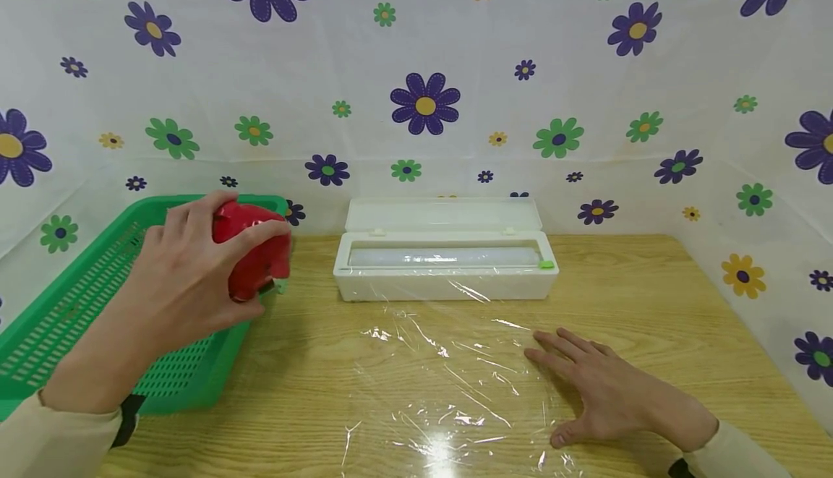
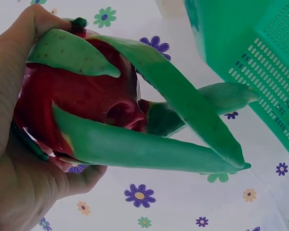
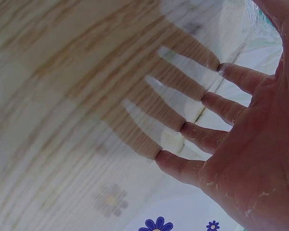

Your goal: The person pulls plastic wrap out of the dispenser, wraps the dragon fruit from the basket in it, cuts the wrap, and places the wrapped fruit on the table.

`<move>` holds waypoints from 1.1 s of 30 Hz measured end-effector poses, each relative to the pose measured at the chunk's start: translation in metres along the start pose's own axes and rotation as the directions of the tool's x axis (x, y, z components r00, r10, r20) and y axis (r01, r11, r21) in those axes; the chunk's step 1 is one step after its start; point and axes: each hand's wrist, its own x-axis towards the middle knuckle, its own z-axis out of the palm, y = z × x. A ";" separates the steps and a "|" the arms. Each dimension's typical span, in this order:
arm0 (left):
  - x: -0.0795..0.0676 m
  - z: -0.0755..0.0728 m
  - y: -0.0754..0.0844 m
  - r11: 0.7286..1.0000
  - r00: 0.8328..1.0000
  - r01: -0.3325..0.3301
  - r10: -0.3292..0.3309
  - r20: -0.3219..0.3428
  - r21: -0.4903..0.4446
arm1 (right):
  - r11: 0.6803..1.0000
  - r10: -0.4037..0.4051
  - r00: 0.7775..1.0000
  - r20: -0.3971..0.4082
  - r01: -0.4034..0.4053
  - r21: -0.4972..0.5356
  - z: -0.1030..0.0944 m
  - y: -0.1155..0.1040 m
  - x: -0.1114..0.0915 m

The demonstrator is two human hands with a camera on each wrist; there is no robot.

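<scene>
My left hand [image 1: 178, 268] holds a glossy red dragon fruit [image 2: 82, 96] above the right side of a green basket [image 1: 224, 366]. In the left wrist view, long green scales stick out from the fruit, and its lower part is behind my palm. My right hand [image 1: 601, 384] is spread out, fingertips pressing at the right edge of a clear sheet of cling film [image 1: 462, 369]. The crinkled sheet runs over the tabletop from a roll [image 1: 442, 257] inside a white dispenser box [image 1: 442, 288], whose lid stands raised.
The perforated basket takes up the left side of the wooden table [image 1: 625, 283]. A bright green slider [image 1: 547, 265] sits at the right end of the dispenser. Behind the table and along its sides hangs a white cloth [image 1: 351, 51] printed with flowers.
</scene>
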 end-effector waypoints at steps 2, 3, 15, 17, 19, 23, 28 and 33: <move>0.001 0.000 0.003 1.000 1.000 -0.012 0.012 -0.006 -0.005 | 1.000 -0.001 1.000 -0.002 0.001 0.001 0.000 0.000 0.000; 0.001 0.001 0.005 1.000 1.000 -0.016 0.016 -0.007 -0.008 | 1.000 0.000 1.000 -0.003 0.000 0.002 0.000 0.000 0.000; 0.006 0.006 0.026 0.996 0.995 -0.093 0.092 -0.028 -0.016 | 1.000 -0.003 1.000 -0.006 0.003 -0.013 -0.002 -0.001 0.000; 0.007 0.006 0.030 0.995 0.995 -0.097 0.097 -0.021 -0.017 | 1.000 -0.002 1.000 -0.004 0.002 -0.013 -0.002 -0.002 0.000; 0.008 0.007 0.033 0.995 0.995 -0.100 0.099 -0.018 -0.022 | 1.000 -0.003 1.000 -0.005 0.003 -0.015 -0.001 -0.001 0.000; 0.010 0.008 0.039 0.993 0.994 -0.108 0.108 -0.019 -0.040 | 1.000 -0.014 1.000 -0.022 0.014 -0.022 0.000 -0.001 -0.001; 0.011 0.010 0.043 0.993 0.995 -0.102 0.102 0.007 -0.057 | 1.000 -0.024 0.999 -0.029 0.023 -0.021 0.001 -0.001 -0.001; 0.012 0.012 0.048 0.993 0.995 -0.092 0.095 0.040 -0.068 | 1.000 -0.015 1.000 -0.024 0.014 -0.016 -0.001 -0.001 -0.001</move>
